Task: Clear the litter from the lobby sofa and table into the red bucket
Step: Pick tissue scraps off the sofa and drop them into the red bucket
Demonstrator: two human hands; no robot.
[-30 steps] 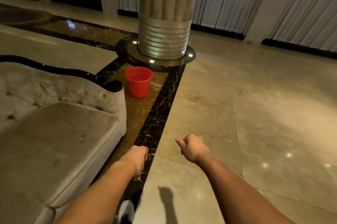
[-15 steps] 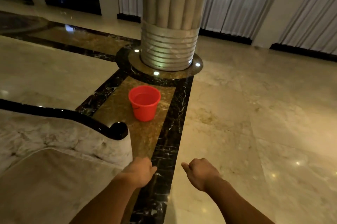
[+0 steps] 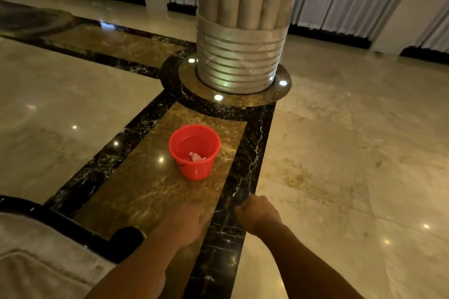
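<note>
The red bucket [image 3: 195,170] stands upright on the brown marble floor strip ahead of me. A crumpled white and pink piece of litter [image 3: 195,156] lies at its bottom. My left hand [image 3: 188,222] is below the bucket, blurred, with its back to the camera and its fingers hidden. My right hand [image 3: 259,213] is curled into a fist to the right of it, over the black marble border. No litter shows in either hand. Both hands are short of the bucket and apart from it.
The pale sofa [image 3: 36,264] with its black scrolled arm trim [image 3: 116,240] fills the lower left corner. A wide ribbed pillar [image 3: 240,55] rises behind the bucket on a round base with floor lights. Polished marble floor spreads left and right; curtains line the far wall.
I have moved forward past the sofa, so the bucket is closer and larger, and the litter inside has come into view. Both hands stay out in front, still curled.
</note>
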